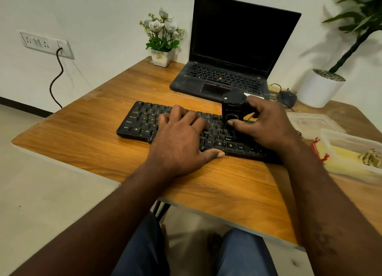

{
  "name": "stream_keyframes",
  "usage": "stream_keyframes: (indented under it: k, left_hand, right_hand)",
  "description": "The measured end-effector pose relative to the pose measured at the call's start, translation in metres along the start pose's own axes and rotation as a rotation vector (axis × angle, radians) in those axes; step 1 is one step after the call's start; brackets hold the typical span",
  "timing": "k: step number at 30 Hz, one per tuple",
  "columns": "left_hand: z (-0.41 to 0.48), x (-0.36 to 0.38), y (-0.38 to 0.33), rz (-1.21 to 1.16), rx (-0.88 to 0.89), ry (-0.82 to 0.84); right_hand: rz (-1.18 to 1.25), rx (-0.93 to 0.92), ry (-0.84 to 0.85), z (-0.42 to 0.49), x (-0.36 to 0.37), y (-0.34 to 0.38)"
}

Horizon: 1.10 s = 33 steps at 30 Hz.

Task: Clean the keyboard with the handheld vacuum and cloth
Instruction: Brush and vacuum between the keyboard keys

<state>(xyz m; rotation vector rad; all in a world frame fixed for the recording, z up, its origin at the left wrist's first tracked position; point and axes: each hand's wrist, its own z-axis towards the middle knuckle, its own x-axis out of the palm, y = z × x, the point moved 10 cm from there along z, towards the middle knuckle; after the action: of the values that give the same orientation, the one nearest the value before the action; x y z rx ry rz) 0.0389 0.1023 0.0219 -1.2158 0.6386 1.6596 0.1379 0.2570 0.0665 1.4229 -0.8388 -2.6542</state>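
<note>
Right grip [266, 123] curled round a small black vacuum [232, 110], which stands upright on the keyboard [140, 123].
Thumb and fingers pinch the vacuum's body, its mouth down on keys right of centre. Left grip [179, 139] lies flat on the centre-left keys, fingers straight, holding nothing. The keyboard sits on the wooden tabletop [82, 143], long axis left to right. Most of the keys lie left of the vacuum, so a pass that way would likely meet the left grip. No cloth is plainly identifiable.

Your left hand [182, 139] lies flat on the black keyboard [140, 123]; your right hand [266, 123] grips the upright handheld vacuum [232, 108].
</note>
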Motion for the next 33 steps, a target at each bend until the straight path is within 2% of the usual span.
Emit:
stream_keyframes:
  k: [3, 7, 15, 22, 26, 28, 33]
  left_hand:
    - [-0.001, -0.001, 0.000, 0.005, 0.000, -0.007]
    - [0.000, 0.000, 0.000, 0.011, -0.001, -0.003]
    - [0.000, 0.002, 0.001, -0.004, -0.002, -0.010]
    - [-0.001, 0.001, 0.000, 0.000, -0.003, -0.015]
    - [-0.001, 0.000, 0.001, -0.002, -0.003, -0.016]
    - [-0.001, 0.000, 0.001, -0.006, -0.002, -0.014]
    - [0.000, 0.001, 0.001, -0.003, -0.002, -0.013]
  right_hand:
    - [-0.063, 0.066, -0.104, 0.012, 0.003, -0.008]
    - [-0.106, 0.119, -0.150, 0.021, 0.008, -0.016]
    - [0.061, 0.085, 0.099, 0.002, 0.005, -0.004]
    - [-0.153, 0.100, -0.190, 0.016, 0.000, -0.011]
    - [-0.033, 0.156, -0.316, 0.007, -0.020, -0.017]
    - [0.035, 0.186, -0.327, 0.002, -0.027, -0.021]
    - [0.119, 0.221, -0.227, -0.002, -0.020, -0.024]
